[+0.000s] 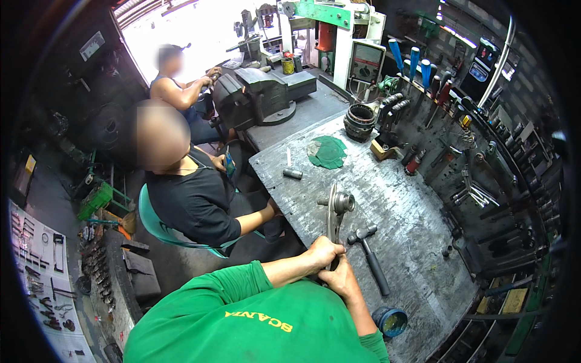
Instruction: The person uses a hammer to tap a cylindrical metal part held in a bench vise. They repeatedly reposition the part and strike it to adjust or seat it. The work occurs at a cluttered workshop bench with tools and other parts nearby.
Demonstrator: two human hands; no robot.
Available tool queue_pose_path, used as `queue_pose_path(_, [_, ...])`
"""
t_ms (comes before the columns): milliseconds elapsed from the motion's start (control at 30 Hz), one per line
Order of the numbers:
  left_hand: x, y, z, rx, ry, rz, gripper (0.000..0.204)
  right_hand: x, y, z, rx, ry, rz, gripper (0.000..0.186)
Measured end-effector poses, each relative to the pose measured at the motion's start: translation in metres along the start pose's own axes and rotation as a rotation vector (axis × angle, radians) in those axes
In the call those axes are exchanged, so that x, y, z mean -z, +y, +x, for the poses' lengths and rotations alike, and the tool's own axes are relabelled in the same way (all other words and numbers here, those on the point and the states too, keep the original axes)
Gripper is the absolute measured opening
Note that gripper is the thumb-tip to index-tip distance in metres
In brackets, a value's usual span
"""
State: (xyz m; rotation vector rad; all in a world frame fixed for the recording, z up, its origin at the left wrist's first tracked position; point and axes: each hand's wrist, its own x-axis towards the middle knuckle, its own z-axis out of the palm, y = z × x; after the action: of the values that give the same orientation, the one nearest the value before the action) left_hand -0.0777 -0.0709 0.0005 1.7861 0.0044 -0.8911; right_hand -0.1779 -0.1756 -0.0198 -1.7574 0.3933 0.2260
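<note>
Fingers closed, my left hand (322, 251) grips the handles of long metal pliers (331, 222) over the workbench's front edge. Just below it my right hand (342, 278) is also closed round the handle end, close to my body. At the far end of the pliers, a round ringed metal part (345, 202) with a short shaft sticking out to the left touches the jaws. How the jaws hold it is too small to tell. A hammer (372, 260) with a dark handle lies on the bench right of my hands.
On the metal workbench (417, 212) are a green cloth (327, 152), a metal cylinder (293, 173), a dark ringed housing (359, 122) and a blue-rimmed can (390, 321). A big vise (257, 97) stands beyond. Tools line the right wall. One person (187, 193) sits at left, another (172, 85) farther back.
</note>
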Motion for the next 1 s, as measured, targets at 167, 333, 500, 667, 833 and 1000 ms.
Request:
queue_pose_path(167, [0.016,-0.006,-0.013,-0.117,0.024,0.012,0.026,0.014,0.001,-0.020,0.057,-0.086,-0.092,0.117])
queue_pose_path(333, [0.032,-0.028,-0.036,-0.245,0.092,-0.056,0.022,0.027,0.000,-0.044,-0.051,-0.262,-0.017,0.098])
queue_pose_path(500, [0.039,-0.047,-0.073,-0.395,0.113,-0.059,0.018,0.002,0.018,-0.051,-0.011,-0.337,-0.133,0.077])
queue_pose_path(667, [0.061,-0.074,-0.118,-0.381,0.152,0.037,0.028,-0.025,0.024,-0.060,-0.051,-0.370,-0.273,0.073])
queue_pose_path(833, [0.080,-0.120,-0.181,-0.395,0.358,0.130,0.030,-0.064,0.009,-0.082,0.045,-0.349,-0.533,0.081])
queue_pose_path(1000, [0.106,-0.179,-0.255,-0.338,0.520,0.003,0.023,-0.132,0.017,-0.108,0.025,-0.583,-0.610,0.082])
